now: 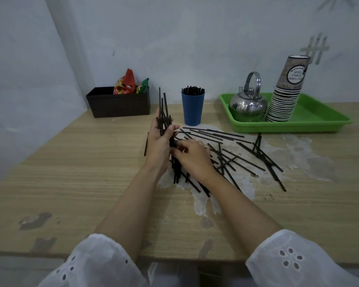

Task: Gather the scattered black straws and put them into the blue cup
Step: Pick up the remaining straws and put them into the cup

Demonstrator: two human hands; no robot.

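Honestly, the bundle [163, 118] is ragged; left hand [160, 141] has its fingers [172, 128] curled round it just left of the blue cup [192, 112], right hand [194, 157] pinching its lower half; ends are uneven, so I reckon a few could slip out or snag the cup's crowded rim and tip it; loose straws [221, 157] lie in front and right of the cup; bench [71, 183] is peeling wood-grain, green tray [319, 123] right of the cup, pale wall [195, 38] behind it.

Black straws [226, 135], blue cup [192, 109], green tray [319, 119], white eyelet sleeves [294, 264]
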